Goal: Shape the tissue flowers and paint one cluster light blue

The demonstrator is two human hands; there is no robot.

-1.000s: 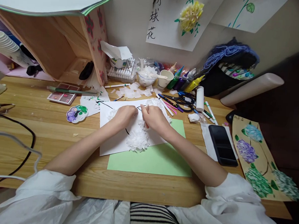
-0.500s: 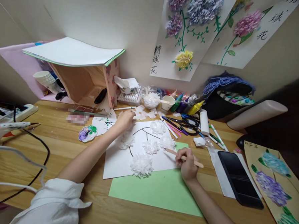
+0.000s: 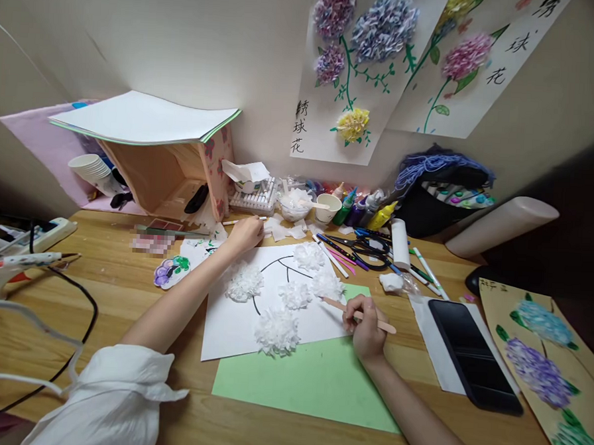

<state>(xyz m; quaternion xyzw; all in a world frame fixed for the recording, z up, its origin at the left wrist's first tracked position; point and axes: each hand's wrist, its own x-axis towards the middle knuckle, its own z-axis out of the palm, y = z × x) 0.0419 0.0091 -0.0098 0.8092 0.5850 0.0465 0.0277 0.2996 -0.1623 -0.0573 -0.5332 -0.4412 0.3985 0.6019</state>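
While the right hand (image 3: 370, 327) pinches the stick (image 3: 335, 305) near its middle, fingers curled closely around it, the left hand (image 3: 248, 234) stretches to the far edge of the white sheet (image 3: 226, 328). Its fingers look bent, turned away from the camera; whether they have hold of anything cannot be told.

Loose scraps (image 3: 283, 228) lie just beside the left fingertips, to their right, along the far side of the sheet. Of the two hands, the left is clearly nearer to them; the right is well apart, closer to the wearer.

As for the stick, its long axis runs slantwise, from a far-left tip to a near-right end that pokes out past the right hand. That tip sits at the near edge of the right-hand flower (image 3: 329, 285), though touching or just short of it is too fine to tell. The middle flower (image 3: 296, 295) is left of the tip, and the largest flower (image 3: 277, 332) is nearer the wearer. Under the sheet, green paper (image 3: 308, 392) shows on the near side.
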